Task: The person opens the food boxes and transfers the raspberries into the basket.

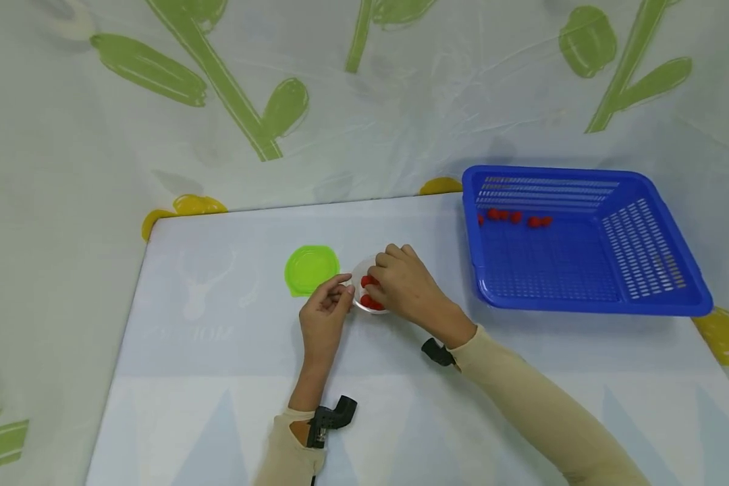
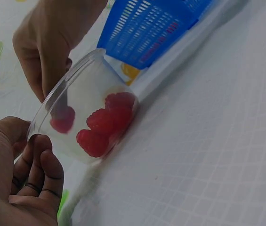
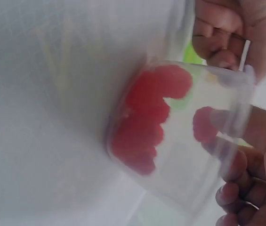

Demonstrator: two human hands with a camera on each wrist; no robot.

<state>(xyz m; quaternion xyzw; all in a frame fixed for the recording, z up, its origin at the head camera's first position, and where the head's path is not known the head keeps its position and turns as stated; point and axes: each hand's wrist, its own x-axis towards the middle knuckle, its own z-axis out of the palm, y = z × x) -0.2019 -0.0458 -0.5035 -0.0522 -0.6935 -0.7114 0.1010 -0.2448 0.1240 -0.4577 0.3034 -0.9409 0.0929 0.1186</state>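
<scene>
A clear round plastic tub [image 1: 358,272] stands on the table with several raspberries [image 2: 95,142] lying at its bottom. My left hand [image 1: 327,312] pinches the tub's rim between thumb and index finger, its other fingers curled beneath. Reaching in over the rim, my right hand [image 1: 408,283] holds one raspberry [image 3: 205,124] between its fingertips, above those at the bottom. In the right wrist view that raspberry shows through the tub's wall, apart from the others. Beside the tub, to the left, lies a bright green lid [image 1: 312,270].
A large blue plastic basket [image 1: 583,304] stands at the right, with several raspberries [image 1: 515,217] along its far left side. The white table [image 1: 219,344] meets a wall covering [image 1: 401,121] printed with green plants at the back.
</scene>
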